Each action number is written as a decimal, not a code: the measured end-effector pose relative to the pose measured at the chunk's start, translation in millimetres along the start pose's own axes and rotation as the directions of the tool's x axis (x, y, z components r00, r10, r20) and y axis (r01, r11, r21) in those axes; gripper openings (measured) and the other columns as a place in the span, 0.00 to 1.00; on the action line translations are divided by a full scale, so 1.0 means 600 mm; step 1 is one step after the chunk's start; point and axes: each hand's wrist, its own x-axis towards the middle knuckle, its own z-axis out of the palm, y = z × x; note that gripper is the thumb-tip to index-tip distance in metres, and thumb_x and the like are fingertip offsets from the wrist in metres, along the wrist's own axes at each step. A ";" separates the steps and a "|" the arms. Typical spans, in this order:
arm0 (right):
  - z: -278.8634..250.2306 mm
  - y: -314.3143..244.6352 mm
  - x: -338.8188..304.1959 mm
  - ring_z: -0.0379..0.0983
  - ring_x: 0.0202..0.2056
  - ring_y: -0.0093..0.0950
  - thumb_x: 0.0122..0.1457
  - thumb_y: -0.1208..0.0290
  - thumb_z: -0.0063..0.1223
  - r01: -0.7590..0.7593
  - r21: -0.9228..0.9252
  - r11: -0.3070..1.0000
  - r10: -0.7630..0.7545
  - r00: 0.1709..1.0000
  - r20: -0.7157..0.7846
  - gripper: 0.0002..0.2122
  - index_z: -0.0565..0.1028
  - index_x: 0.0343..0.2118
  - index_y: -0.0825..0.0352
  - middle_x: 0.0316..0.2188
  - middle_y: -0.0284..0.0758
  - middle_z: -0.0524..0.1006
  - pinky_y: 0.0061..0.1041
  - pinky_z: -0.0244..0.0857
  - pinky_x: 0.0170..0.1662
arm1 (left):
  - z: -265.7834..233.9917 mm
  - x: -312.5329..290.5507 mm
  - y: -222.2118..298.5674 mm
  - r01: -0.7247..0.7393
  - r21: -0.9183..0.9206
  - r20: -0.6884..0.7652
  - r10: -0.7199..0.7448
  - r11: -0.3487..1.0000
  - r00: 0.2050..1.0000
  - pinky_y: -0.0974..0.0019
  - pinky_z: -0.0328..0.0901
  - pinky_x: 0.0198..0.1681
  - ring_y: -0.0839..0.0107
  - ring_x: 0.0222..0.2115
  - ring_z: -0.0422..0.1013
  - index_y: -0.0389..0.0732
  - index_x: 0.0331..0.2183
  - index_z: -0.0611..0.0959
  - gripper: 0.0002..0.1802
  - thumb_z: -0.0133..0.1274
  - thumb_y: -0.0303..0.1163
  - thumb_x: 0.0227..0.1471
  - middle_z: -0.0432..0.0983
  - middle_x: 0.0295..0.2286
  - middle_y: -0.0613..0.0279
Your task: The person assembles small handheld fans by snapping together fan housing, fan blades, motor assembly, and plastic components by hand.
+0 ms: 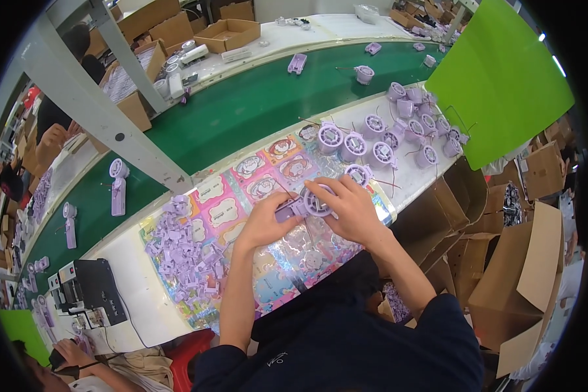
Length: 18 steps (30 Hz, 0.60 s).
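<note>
Both hands, left hand [262, 222] and right hand [346, 208], grip one lilac plastic fan unit [307, 204] mid-assembly, with a heap of loose lilac parts [183, 251] near the desk's left edge and round fan heads [398, 134] toward its right edge apparently still waiting.

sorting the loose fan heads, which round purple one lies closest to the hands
The round purple fan head just beyond the right hand, nearly touching its fingers; the other fan heads lie farther up the bench.

The one view comes from my head, looking steeply down and slightly forward over my forearms at the tabletop [134, 277] close below. Its fisheye bends the green conveyor belt [242, 111] beyond and darkens the picture's rim.
</note>
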 end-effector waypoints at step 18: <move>-0.023 0.005 0.041 0.70 0.41 0.36 0.39 0.86 0.58 -0.004 0.007 1.000 0.004 0.995 0.095 0.35 0.76 0.55 0.53 0.49 0.29 0.78 0.33 0.71 0.43 | 0.015 0.009 -0.029 0.216 -0.644 0.015 -0.270 0.734 0.963 0.75 0.71 0.43 0.76 0.37 0.77 0.28 0.50 0.81 0.22 0.63 0.19 0.51 0.82 0.39 0.57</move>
